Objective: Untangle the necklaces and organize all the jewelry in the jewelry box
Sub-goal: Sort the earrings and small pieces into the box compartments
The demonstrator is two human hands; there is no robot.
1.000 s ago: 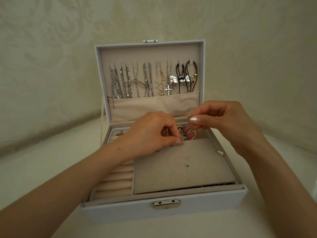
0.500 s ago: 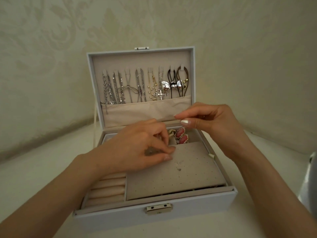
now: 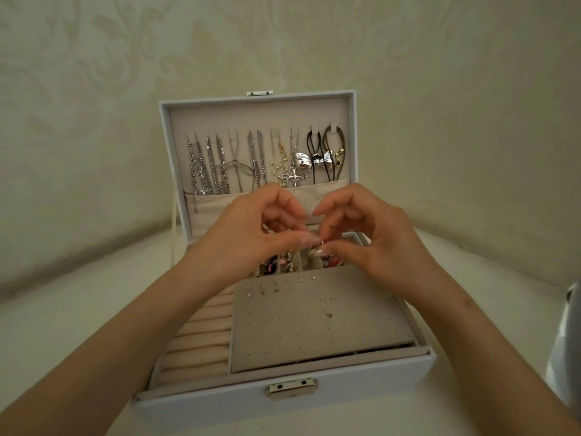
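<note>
Single head-worn wide-angle view, looking forward and down, close above the open jewelry box (image 3: 361, 393)

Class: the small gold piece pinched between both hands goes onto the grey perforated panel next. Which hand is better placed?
Probably the right hand: both pinch the small gold piece, but the grey perforated panel has free holes on that side; silver studs crowd the corner nearer the left hand.

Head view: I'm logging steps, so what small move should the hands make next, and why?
Probably lower the tiny gold piece, pinched between left hand and right hand, onto the grey perforated earring panel of the white jewelry box: small studs sit in its far rows, and many nearer holes are free.
</note>
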